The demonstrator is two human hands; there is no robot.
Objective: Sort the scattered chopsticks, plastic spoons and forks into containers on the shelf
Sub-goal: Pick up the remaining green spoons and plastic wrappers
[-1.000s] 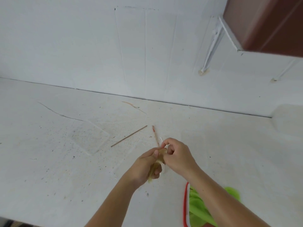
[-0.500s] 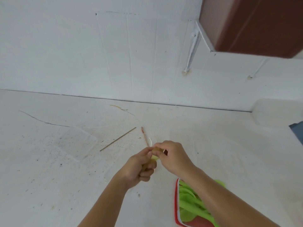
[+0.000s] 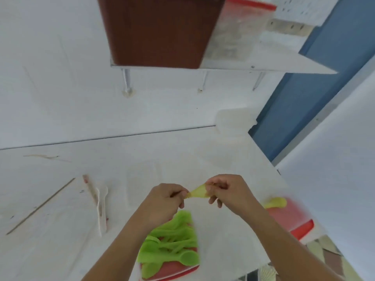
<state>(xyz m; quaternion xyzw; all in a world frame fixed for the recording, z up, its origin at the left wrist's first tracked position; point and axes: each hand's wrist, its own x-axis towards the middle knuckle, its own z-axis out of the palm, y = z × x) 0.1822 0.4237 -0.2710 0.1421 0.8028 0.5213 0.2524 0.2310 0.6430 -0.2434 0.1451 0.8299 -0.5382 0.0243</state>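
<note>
My left hand (image 3: pixel 164 201) and my right hand (image 3: pixel 229 191) are held together above the white table (image 3: pixel 60 250), both pinching a yellow plastic spoon (image 3: pixel 197 192) between them. Below my hands a red container (image 3: pixel 172 271) holds several green plastic spoons (image 3: pixel 172 244). A second red container (image 3: pixel 292 220) with a yellow spoon (image 3: pixel 276 202) sits right of my right forearm. Left of my hands lie two white plastic utensils (image 3: pixel 101 207), a red-marked chopstick (image 3: pixel 90 188) and a thin brown chopstick (image 3: pixel 40 205).
A white wall shelf (image 3: pixel 263 63) above carries a brown box (image 3: pixel 158 31) and a clear red-lidded container (image 3: pixel 237 29). A translucent container (image 3: pixel 233 122) stands at the table's far right corner. A blue panel (image 3: pixel 316 82) rises on the right, beyond the table edge.
The view has swung right and up, bringing the shelf and both red containers into sight. My hands have drawn slightly apart, exposing the yellow spoon between them.
</note>
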